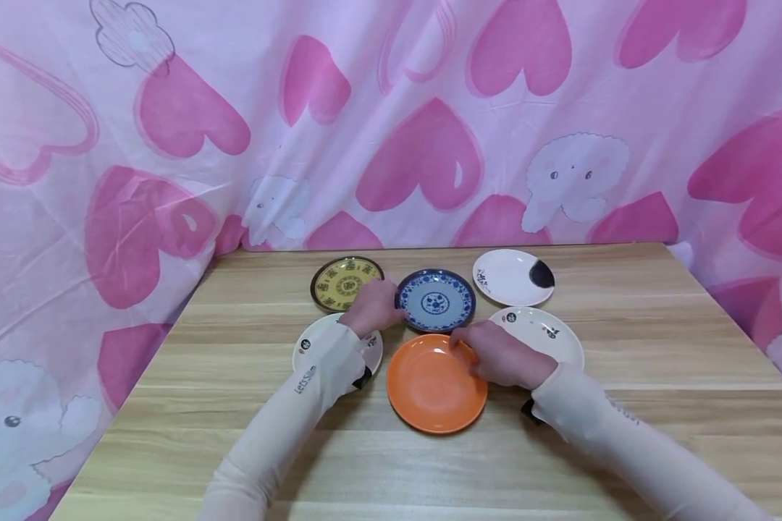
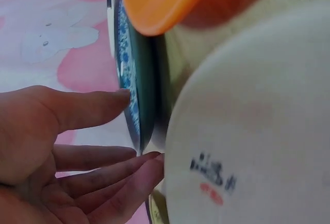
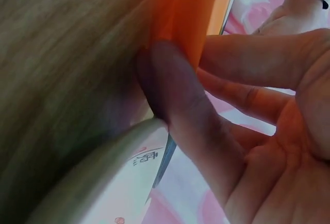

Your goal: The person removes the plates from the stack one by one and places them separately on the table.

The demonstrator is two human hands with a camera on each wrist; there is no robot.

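Observation:
My right hand (image 1: pixel 505 356) pinches the right rim of an orange plate (image 1: pixel 430 398). In the right wrist view the thumb lies on the upper side of that rim and a finger (image 3: pixel 178 82) reaches beneath it. My left hand (image 1: pixel 374 307) is at the left edge of a blue-and-white patterned plate (image 1: pixel 435 302), its fingers extended. The left wrist view has the thumb (image 2: pixel 98 108) by the blue rim; whether it touches cannot be told. A white plate (image 1: pixel 309 351) lies partly hidden under the left forearm.
A yellow plate with a dark rim (image 1: pixel 329 284) lies behind the left hand. At the back right is a white plate with a black patch (image 1: pixel 505 278). Another white plate (image 1: pixel 554 336) sits partly behind the right hand. A pink heart-print curtain (image 1: pixel 423 159) hangs behind the wooden table (image 1: pixel 189 405).

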